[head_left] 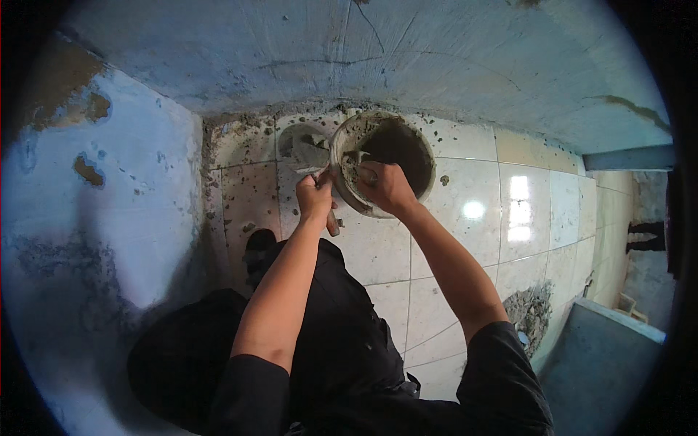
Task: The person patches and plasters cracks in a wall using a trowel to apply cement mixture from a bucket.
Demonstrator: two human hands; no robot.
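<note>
My left hand (315,196) is closed on a trowel whose grey blade (311,154) carries some mortar. Its brown handle (333,224) sticks out below the fingers. Just right of it, a round bucket (429,185) stands on the tiles, its inner wall smeared with grey mortar (352,168). My right hand (389,187) reaches over the bucket's near rim with curled fingers. A small pale edge shows by those fingers, against the mortared side; what they hold is too small to make out.
Mortar crumbs lie over the tiled floor (458,189) along the far wall (451,65). A blue, peeling wall (138,174) rises at the left. Rubble (532,314) is heaped at right, near a low blue partition (607,356). A person's dark-clad legs (647,236) show at the far right.
</note>
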